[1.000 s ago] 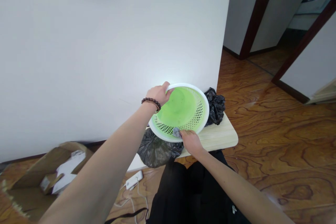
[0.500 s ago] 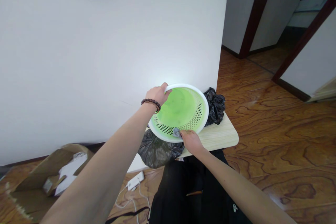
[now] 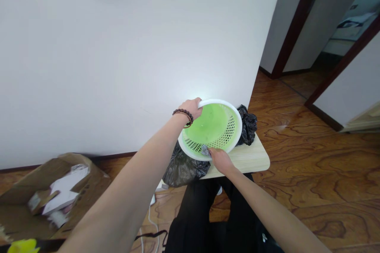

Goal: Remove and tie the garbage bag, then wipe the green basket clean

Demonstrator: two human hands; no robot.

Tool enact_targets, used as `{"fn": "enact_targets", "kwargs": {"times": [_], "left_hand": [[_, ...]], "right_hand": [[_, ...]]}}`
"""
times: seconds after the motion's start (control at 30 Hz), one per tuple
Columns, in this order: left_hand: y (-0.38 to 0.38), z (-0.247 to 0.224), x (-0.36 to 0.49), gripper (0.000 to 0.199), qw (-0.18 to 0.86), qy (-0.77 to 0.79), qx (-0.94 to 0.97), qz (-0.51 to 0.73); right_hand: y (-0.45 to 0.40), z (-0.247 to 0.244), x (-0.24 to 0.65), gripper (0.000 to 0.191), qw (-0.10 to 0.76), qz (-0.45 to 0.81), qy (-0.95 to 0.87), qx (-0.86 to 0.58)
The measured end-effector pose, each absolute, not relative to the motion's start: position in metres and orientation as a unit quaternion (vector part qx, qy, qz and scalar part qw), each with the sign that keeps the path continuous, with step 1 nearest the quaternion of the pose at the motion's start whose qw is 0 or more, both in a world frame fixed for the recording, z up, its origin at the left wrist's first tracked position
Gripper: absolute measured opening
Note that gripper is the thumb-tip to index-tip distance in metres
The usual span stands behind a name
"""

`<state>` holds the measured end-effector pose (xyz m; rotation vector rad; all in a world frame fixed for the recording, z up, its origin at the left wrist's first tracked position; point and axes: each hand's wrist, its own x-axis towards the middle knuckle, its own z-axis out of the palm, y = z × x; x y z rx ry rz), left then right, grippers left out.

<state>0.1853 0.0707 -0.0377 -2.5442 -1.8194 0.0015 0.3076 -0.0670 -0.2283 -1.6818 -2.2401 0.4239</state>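
Note:
A green plastic basket (image 3: 212, 122) with a white rim and rows of holes in its side is tilted towards me above a small pale wooden table (image 3: 252, 156). My left hand (image 3: 192, 108), with a beaded bracelet at its wrist, is closed round the basket's upper left rim. At the near rim, my right hand (image 3: 220, 159) pinches a small grey cloth (image 3: 205, 150) against the inside of the basket. Dark plastic bags lie on both sides: one bag (image 3: 185, 168) under the near left, another bag (image 3: 247, 125) behind on the right.
A white wall (image 3: 133, 47) rises directly behind the table. On the floor at left stands an open cardboard box (image 3: 97, 174) with papers and packaging inside. White cables (image 3: 152, 221) run along the floor by my legs. A doorway opens at the upper right.
The view has turned a little to the left, so more of the cardboard box shows. My left hand stays on the rim; the right hand with the cloth remains at the near inner edge.

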Motion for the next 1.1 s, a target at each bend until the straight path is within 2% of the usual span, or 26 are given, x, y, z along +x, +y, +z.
{"fn": "enact_targets", "kwargs": {"times": [0.37,0.7,0.9,1.1], "left_hand": [[0.064,-0.042,0.16,0.043,-0.027,-0.675,-0.733,0.078],[0.018,-0.033,0.149,0.044,-0.02,-0.696,-0.717,-0.036],[-0.002,-0.006,0.15,0.041,-0.031,-0.704,-0.703,-0.1],[0.002,0.019,0.164,0.04,-0.039,-0.701,-0.703,-0.11]], "right_hand": [[-0.083,-0.234,0.317,0.018,0.139,0.126,-0.79,-0.584],[-0.084,-0.199,0.354,0.023,0.148,0.013,-0.82,-0.553],[-0.083,-0.164,0.381,0.026,0.16,-0.047,-0.846,-0.507],[-0.086,-0.151,0.386,0.024,0.19,-0.05,-0.843,-0.502]]}}
